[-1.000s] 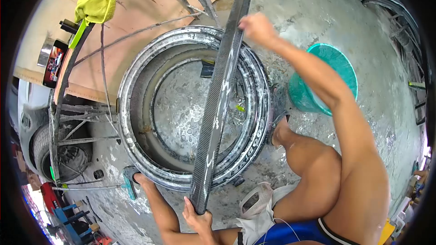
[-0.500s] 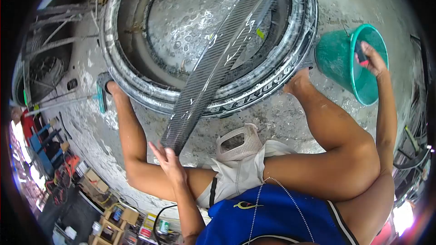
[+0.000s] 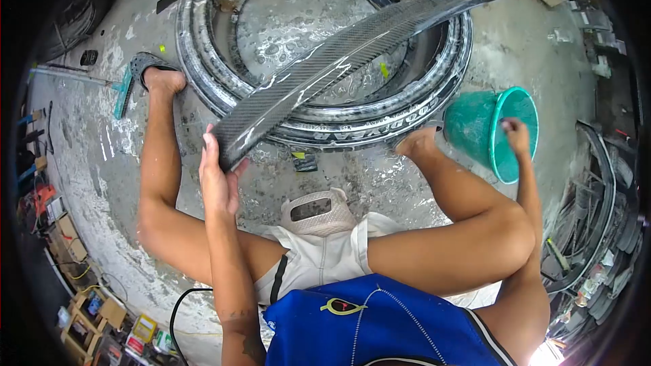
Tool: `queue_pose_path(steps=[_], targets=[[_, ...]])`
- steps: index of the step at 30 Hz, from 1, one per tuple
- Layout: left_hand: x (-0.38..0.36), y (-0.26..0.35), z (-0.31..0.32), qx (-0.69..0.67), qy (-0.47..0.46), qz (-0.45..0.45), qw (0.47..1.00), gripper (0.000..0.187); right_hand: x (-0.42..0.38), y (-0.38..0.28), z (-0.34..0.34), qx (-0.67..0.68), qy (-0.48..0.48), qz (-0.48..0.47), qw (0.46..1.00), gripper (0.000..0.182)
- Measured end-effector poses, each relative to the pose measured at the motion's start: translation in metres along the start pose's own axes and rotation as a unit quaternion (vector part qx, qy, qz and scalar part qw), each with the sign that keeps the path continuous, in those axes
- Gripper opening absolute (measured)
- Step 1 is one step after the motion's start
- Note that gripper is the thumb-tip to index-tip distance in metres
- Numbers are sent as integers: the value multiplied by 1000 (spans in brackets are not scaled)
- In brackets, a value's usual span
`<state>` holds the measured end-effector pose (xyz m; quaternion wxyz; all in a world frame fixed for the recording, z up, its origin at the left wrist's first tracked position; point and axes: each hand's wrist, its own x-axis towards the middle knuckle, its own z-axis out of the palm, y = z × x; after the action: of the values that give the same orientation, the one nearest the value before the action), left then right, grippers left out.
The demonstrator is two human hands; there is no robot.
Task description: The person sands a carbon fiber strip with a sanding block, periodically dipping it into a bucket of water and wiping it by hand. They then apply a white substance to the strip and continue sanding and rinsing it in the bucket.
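A long, curved, glossy carbon-fibre strip (image 3: 332, 61) lies slantwise across a worn tyre (image 3: 319, 132) that rests flat on the floor. My left hand (image 3: 220, 179) grips the strip's near end, thumb on one side and fingers on the other. Over on the right, my right hand (image 3: 517, 137) is at the mouth of a tilted green bucket (image 3: 471, 129), its fingers bent closed. Whatever is in those fingers is too blurred and small to name. Between my legs stands a pale stool or seat (image 3: 319, 224) with an oblong opening.
Small dark pieces (image 3: 306, 162) lie on the wet, stained floor by the tyre. A green-headed squeegee (image 3: 123, 93) is beside my left foot. Tyres and clutter (image 3: 590, 230) line the right side; wooden boxes and tools (image 3: 88, 318) stand at lower left.
The strip's near end has shifted left and up with my left hand, and the strip lies flatter across the tyre. My right hand, earlier showing a dark-and-red block, has dipped toward the bucket's mouth.
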<state>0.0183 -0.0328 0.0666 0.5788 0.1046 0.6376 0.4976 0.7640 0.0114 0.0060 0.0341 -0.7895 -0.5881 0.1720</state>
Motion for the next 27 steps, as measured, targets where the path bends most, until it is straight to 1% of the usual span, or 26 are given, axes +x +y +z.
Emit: queue_pose_path(steps=[2, 3, 4, 6, 7, 8, 9, 10, 11, 12, 13, 14, 15, 16, 17, 18, 19, 20, 21, 22, 23, 24, 26, 27], targets=[[14, 5, -2, 82, 38, 7, 996, 64, 12, -46, -68, -47, 144, -13, 988, 24], [17, 6, -2, 104, 38, 0, 994, 66, 11, -96, -102, -35, 166, -22, 985, 26], [20, 3, -6, 99, 27, -3, 995, 66, 8, -148, -117, -25, 187, -28, 982, 27], [31, -6, -12, 139, 14, 20, 990, 72, 24, -201, -119, 43, 186, -158, 969, 28], [34, -13, -13, 146, 25, 46, 988, 77, 19, -250, -115, -13, 178, -197, 964, 27], [37, -15, -16, 136, 12, 48, 990, 77, 18, -291, -100, -16, 168, -222, 960, 29], [38, -17, -20, 157, 5, 43, 987, 80, 30, -314, -81, -18, 141, -273, 952, 27], [42, -21, -24, 177, -1, 39, 983, 83, 39, -338, -57, -41, 174, -342, 922, 28], [50, -32, -26, 219, 36, 75, 972, 91, 52, -358, -32, -14, 186, -330, 925, 28], [51, -31, -23, 205, 27, 79, 975, 91, 67, -371, -10, -10, 220, -305, 927, 27], [48, -29, -21, 231, 47, 71, 969, 93, 74, -383, 12, 18, 257, -237, 937, 25], [47, -29, -21, 259, 69, 62, 961, 95, 75, -392, 39, 59, 317, -171, 931, 22], [51, -33, -22, 261, 76, 82, 959, 94, 61, -413, 64, 80, 389, -117, 910, 16], [52, -31, -22, 252, 75, 77, 962, 94, 41, -434, 88, 37, 450, -149, 880, 9], [50, -27, -22, 255, 72, 76, 961, 92, 11, -456, 101, 38, 450, -221, 864, 8], [48, -26, -21, 261, 67, 76, 960, 91, -16, -469, 107, 73, 408, -351, 840, 14], [50, -28, -18, 259, 59, 73, 961, 91, -44, -484, 104, 86, 315, -399, 857, 20], [51, -30, -15, 248, 87, 82, 961, 88, -49, -485, 102, 87, 297, -394, 866, 24], [51, -33, -15, 241, 115, 91, 959, 86, -35, -472, 95, 62, 301, -403, 862, 23], [51, -30, -16, 245, 110, 89, 959, 86, -7, -454, 83, 39, 307, -412, 857, 21], [49, -25, -18, 247, 83, 63, 963, 84, 21, -437, 73, 4, 339, -346, 875, 10], [47, -22, -21, 250, 57, 35, 966, 83, 42, -426, 63, -11, 369, -217, 904, 8], [42, -19, -19, 253, 68, 35, 964, 81, 51, -431, 58, 26, 375, -106, 921, 11], [42, -17, -15, 249, 79, 37, 965, 80, 44, -435, 74, -2, 410, -147, 900, 8]])
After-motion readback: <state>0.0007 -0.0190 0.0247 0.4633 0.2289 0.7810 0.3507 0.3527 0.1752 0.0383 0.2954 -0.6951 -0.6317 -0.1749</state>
